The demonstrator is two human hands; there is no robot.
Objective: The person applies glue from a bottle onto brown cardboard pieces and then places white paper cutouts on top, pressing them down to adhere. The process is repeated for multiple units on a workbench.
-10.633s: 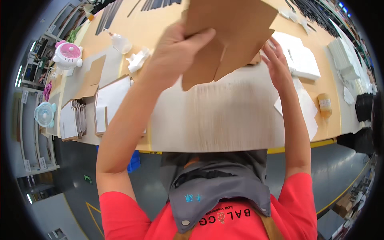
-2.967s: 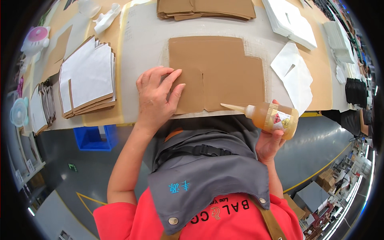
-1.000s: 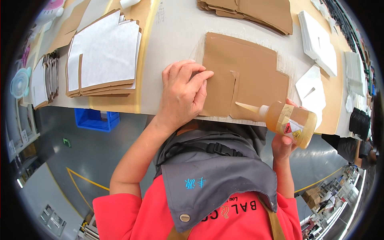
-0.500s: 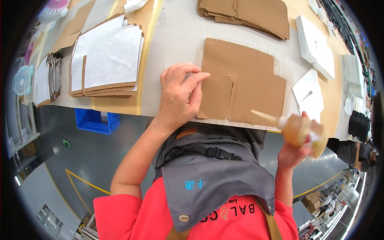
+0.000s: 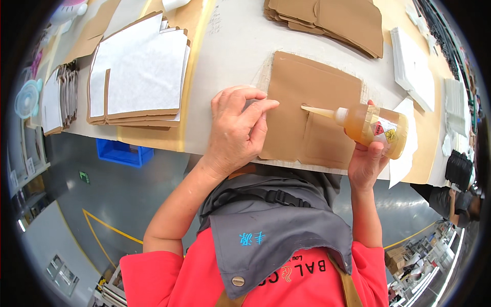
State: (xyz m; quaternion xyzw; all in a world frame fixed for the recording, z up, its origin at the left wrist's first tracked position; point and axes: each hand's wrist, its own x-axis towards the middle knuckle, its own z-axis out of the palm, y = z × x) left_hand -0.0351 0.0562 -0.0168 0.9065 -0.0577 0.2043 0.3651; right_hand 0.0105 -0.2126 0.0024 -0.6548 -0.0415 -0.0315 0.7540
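- The left hand point(image 5: 236, 130) presses flat on the brown cardboard piece point(image 5: 312, 112), fingers spread, at the surface's point(image 5: 230, 46) near edge.
- The right hand point(image 5: 367, 163) has its fingers wrapped around a glue bottle point(image 5: 373, 128), nozzle over the cardboard.

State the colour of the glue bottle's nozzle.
Pale cream, on the amber glue bottle; head view.

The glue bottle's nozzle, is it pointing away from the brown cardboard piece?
No, the glue bottle in the right hand aims its nozzle over the brown cardboard piece, which the left hand presses flat.
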